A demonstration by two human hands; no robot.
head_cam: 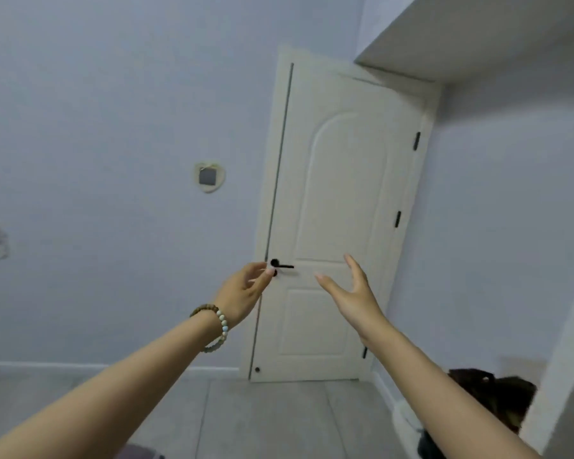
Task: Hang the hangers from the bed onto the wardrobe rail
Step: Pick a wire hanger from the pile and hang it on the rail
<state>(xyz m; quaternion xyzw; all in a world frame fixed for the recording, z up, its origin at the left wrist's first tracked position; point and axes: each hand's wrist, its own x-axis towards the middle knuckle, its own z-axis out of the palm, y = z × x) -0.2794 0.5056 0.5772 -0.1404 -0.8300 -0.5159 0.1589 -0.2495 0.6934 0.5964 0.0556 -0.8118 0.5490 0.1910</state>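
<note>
No hanger, bed or wardrobe rail shows in the head view. Both my arms stretch forward toward a closed cream door [342,200]. My left hand [244,291], with a bead bracelet on its wrist, has loosely curled fingers and holds nothing; its fingertips lie in front of the black door handle [280,265]. My right hand [348,291] is spread with straight fingers, palm turned left, and is empty.
Pale walls surround the door. A white overhead cabinet or ledge [461,38] juts out at the top right. A white panel edge [564,376] stands at the right, with dark items [491,395] on the floor beside it. Grey floor tiles [262,419] lie ahead.
</note>
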